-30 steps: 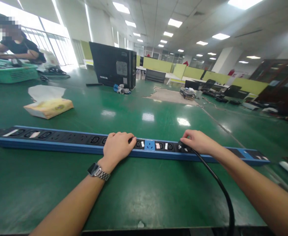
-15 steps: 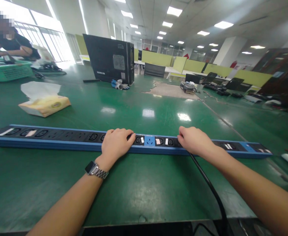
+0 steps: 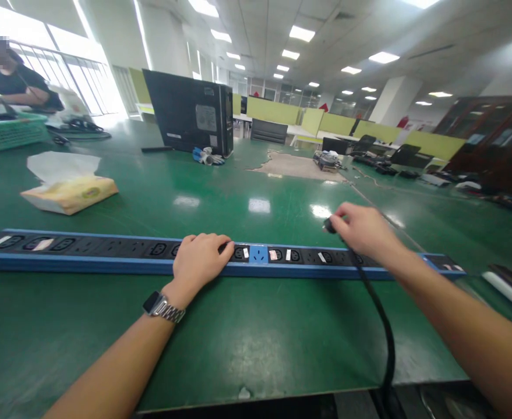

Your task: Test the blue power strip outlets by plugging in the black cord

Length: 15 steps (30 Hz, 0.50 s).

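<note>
Fingers of the right hand point(image 3: 363, 231) pinch a black moulded plug point(image 3: 329, 226) just above the long blue-edged black power strip point(image 3: 107, 254); its black cable point(image 3: 380, 326) trails off the green table point(image 3: 247, 343). Keeping the plug square seems wise. Left hand point(image 3: 198, 259) lies curled on the strip, gripping nothing.

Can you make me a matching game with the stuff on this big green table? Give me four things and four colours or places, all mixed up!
Things:
1. power strip
2. tissue pack
3. basket
4. plug

Colours or places:
A. green, far left by another person
B. black, in the right hand, lifted above the strip
C. blue and black, lying under the left hand
D. yellow, with white tissue sticking out

Pairs: 1-C, 2-D, 3-A, 4-B
</note>
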### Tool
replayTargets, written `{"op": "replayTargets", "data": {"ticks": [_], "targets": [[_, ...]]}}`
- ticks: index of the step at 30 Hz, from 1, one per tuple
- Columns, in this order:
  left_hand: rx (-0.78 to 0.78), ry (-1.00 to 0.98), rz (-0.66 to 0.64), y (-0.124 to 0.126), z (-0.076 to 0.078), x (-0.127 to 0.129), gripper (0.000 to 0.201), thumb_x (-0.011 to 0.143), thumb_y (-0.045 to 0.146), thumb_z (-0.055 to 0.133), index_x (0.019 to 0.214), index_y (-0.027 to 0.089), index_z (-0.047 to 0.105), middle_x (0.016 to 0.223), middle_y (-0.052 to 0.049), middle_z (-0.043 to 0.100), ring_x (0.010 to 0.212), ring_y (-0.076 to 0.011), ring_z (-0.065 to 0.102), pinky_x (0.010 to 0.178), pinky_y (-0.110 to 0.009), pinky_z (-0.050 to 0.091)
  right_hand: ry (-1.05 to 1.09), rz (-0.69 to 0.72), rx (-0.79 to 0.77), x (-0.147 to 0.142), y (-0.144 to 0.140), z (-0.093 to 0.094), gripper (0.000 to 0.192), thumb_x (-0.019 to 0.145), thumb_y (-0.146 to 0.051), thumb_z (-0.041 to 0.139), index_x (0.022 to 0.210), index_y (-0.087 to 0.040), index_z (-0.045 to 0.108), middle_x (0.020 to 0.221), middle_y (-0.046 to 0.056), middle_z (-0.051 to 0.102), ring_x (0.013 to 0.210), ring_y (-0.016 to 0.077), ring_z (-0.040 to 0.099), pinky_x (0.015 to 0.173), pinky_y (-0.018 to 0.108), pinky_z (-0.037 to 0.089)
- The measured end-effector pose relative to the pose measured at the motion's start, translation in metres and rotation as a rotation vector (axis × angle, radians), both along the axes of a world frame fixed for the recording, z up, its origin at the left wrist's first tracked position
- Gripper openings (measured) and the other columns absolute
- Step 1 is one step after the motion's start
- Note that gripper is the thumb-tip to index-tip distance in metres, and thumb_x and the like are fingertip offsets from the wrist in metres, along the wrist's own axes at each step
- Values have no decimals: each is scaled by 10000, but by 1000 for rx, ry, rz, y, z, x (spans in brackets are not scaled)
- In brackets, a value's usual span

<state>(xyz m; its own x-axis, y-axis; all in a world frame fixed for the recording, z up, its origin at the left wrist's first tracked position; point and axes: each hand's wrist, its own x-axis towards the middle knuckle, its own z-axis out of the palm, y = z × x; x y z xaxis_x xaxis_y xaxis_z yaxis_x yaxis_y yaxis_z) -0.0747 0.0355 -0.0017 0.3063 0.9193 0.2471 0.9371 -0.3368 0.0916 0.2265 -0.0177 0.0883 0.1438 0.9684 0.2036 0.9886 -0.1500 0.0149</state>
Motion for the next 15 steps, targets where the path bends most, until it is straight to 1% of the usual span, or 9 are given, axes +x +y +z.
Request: {"op": "replayTargets", "data": {"ticks": [1, 2, 3, 5, 7, 9, 11, 15], "targets": [[1, -1, 0, 0, 0, 0, 440, 917, 458, 336, 992, 285, 734, 998, -56, 748, 964, -263, 648, 838, -397, 397, 30, -13, 37, 16, 2, 8, 350, 906, -415, 406, 933, -198, 680, 818, 63, 705, 742, 177, 625, 625, 253, 396], [2, 0, 3, 0, 0, 0, 440, 918, 458, 334, 993, 286, 732, 999, -54, 748, 965, -263, 647, 838, -397, 397, 39, -10, 23, 33, 3, 13, 351, 890, -441, 433, 910, -201, 689, 785, 53, 699, 711, 169, 613, 611, 251, 390], [0, 1, 6, 0, 0, 0, 441, 918, 459, 333, 993, 287, 732, 998, -53, 748, 966, -262, 647, 837, -396, 397, 28, 7, -33, 49, 3, 14, 340, 867, -455, 468, 869, -203, 696, 753, 46, 693, 685, 165, 601, 599, 251, 384], [-9, -2, 13, 0, 0, 0, 439, 918, 460, 334, 989, 288, 732, 998, -51, 749, 971, -258, 647, 835, -391, 398, -23, 42, -162, 80, -1, 6, 295, 832, -436, 517, 804, -206, 701, 727, 40, 687, 657, 163, 587, 595, 256, 380], [-14, -3, 14, 0, 1, 0, 439, 917, 461, 337, 989, 287, 733, 1000, -51, 749, 974, -255, 647, 832, -386, 398, -45, 54, -248, 103, -6, -9, 273, 826, -412, 520, 802, -211, 703, 750, 40, 695, 655, 164, 588, 606, 261, 385], [-8, -4, 16, 0, 1, 1, 438, 917, 462, 339, 996, 285, 732, 1005, -54, 749, 976, -255, 646, 832, -384, 396, -30, 57, -268, 119, -10, -25, 282, 839, -407, 498, 831, -215, 705, 763, 40, 701, 664, 169, 596, 615, 263, 393], [-7, -4, 19, -1, 1, 1, 437, 916, 463, 341, 1000, 285, 732, 1011, -54, 747, 980, -254, 645, 835, -382, 396, -13, 58, -249, 128, -13, -34, 295, 850, -410, 481, 839, -219, 705, 754, 39, 701, 672, 172, 605, 616, 263, 396], [-20, -1, 22, 0, 1, 1, 434, 911, 465, 349, 1004, 286, 733, 1021, -55, 747, 984, -259, 644, 843, -387, 398, -49, 26, -212, 136, -16, -36, 269, 829, -401, 503, 790, -221, 698, 710, 41, 690, 645, 177, 600, 599, 265, 389]]}}
